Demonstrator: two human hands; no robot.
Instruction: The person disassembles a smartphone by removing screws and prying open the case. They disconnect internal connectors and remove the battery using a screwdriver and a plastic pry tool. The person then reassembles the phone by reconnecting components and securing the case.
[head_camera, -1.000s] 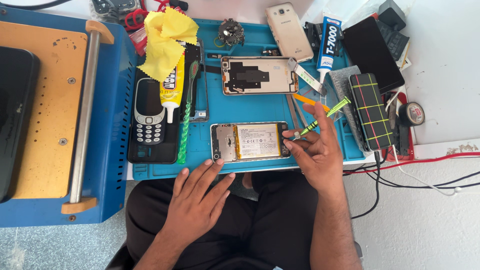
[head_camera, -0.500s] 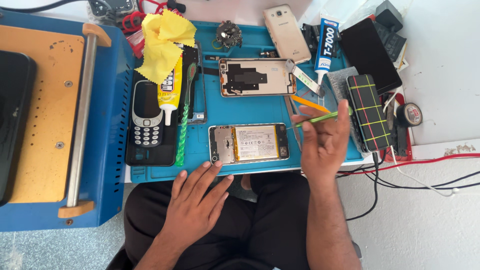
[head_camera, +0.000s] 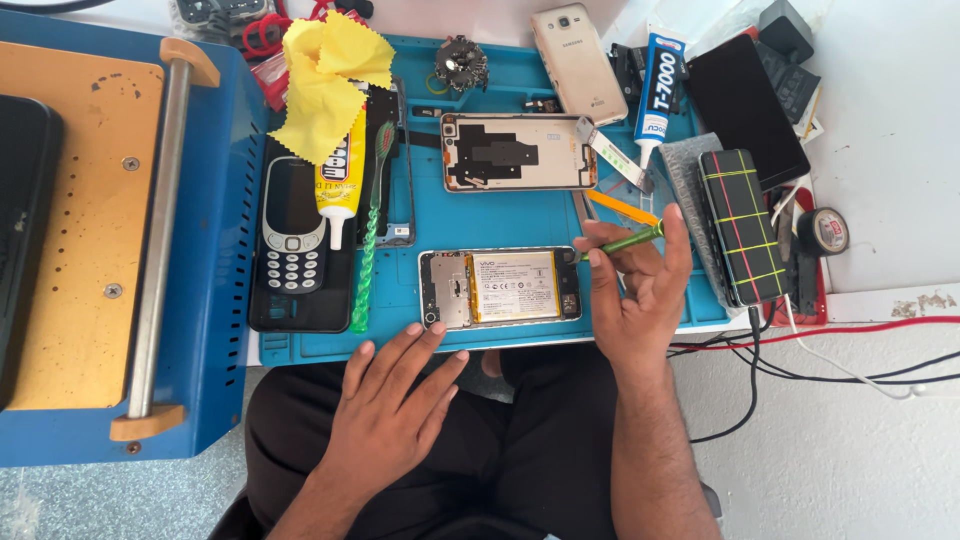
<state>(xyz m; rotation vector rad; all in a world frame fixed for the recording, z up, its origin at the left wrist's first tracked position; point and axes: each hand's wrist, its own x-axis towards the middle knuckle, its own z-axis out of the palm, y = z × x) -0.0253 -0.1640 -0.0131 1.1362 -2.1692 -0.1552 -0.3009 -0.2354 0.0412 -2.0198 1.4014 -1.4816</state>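
- Screwdriver (head_camera: 622, 242), slim and green, sits pinched between thumb and fingers of the right hand (head_camera: 640, 290); a second ago its tip worked at the opened phone's lower right corner, and now it is lifted just clear, near that phone's right end.
- Judging by the lift, one spot at that corner looks finished and the tool is being turned or re-gripped.
- Opened phone (head_camera: 500, 287) lies flat, back off and battery showing, near the front edge of the blue mat (head_camera: 520, 215), where it lay before.
- Left hand (head_camera: 395, 410) has barely moved: fingers spread and empty, one fingertip touching the phone's lower left corner.
- Behind the phone lies a removed back cover (head_camera: 515, 152); to the left are a keypad phone (head_camera: 292, 238), a glue tube (head_camera: 338, 190) and a yellow cloth (head_camera: 320, 85).
- Worktop (head_camera: 890, 150) is white and crowded; a blue machine (head_camera: 110, 250) stands at the left, and cables (head_camera: 800, 345) trail off the right.
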